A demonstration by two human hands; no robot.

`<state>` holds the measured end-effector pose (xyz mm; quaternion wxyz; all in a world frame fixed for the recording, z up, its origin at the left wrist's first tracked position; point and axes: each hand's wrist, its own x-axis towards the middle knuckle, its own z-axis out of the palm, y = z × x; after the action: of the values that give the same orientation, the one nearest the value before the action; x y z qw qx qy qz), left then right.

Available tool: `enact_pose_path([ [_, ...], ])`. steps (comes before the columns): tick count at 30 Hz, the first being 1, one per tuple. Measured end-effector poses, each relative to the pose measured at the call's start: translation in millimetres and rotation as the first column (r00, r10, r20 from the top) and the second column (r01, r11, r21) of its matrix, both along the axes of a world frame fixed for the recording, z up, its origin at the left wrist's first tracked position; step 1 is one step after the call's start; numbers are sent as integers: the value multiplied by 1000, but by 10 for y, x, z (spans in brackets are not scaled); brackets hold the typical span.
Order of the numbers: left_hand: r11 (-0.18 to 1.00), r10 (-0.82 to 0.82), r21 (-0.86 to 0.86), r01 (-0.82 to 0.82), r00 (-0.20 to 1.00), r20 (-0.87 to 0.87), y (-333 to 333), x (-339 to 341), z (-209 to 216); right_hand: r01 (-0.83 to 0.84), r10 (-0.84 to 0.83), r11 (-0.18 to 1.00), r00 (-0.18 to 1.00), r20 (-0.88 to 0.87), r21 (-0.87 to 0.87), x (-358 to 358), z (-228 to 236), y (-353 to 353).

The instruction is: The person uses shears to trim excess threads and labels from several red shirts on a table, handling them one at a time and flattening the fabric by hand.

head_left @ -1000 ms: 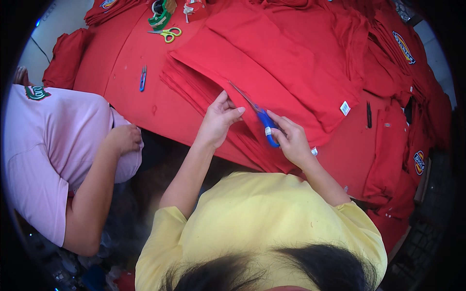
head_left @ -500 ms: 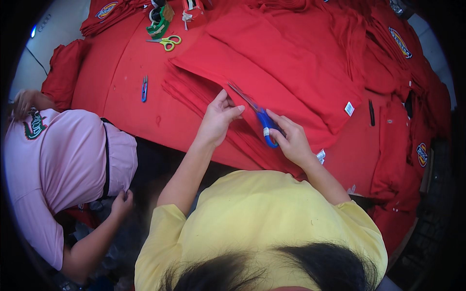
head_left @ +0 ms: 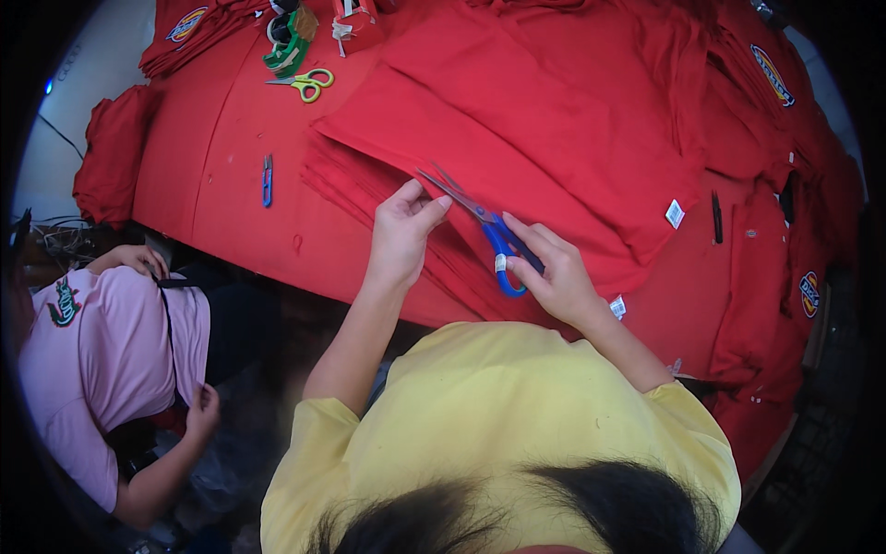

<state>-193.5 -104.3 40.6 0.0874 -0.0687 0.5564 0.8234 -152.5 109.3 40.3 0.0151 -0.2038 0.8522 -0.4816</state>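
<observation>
My right hand grips the blue-handled scissors above the red cloth, which is piled at the near edge of the table. Compared with half a second ago, the blades and handles have spread wider; I judge the tool to be between cuts. My left hand holds thumb and finger narrowly spaced beside the blade tips; whether they pinch anything, I cannot tell.
</observation>
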Motion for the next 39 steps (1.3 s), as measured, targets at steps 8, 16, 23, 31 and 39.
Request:
enact_pose_path([
  [8, 999, 36, 8, -36, 999, 2, -4, -12, 16, 105, 15, 981, 797, 604, -163, -67, 145, 65],
  [16, 1000, 2, -21, -2, 1000, -15, -22, -27, 51, -25, 31, 999, 973, 230, -29, -194, 233, -29],
  [23, 997, 54, 47, -54, 999, 8, -44, -47, 116, 130, 68, 964, 720, 691, -231, -276, 147, -3],
  [31, 999, 36, 29, -36, 999, 5, -153, -171, 139, -72, 114, 983, 961, 251, -171, -334, 106, -86],
  [39, 991, 99, 83, -101, 995, 32, -68, -184, 228, 88, 158, 914, 821, 548, -395, -406, 5, -117],
])
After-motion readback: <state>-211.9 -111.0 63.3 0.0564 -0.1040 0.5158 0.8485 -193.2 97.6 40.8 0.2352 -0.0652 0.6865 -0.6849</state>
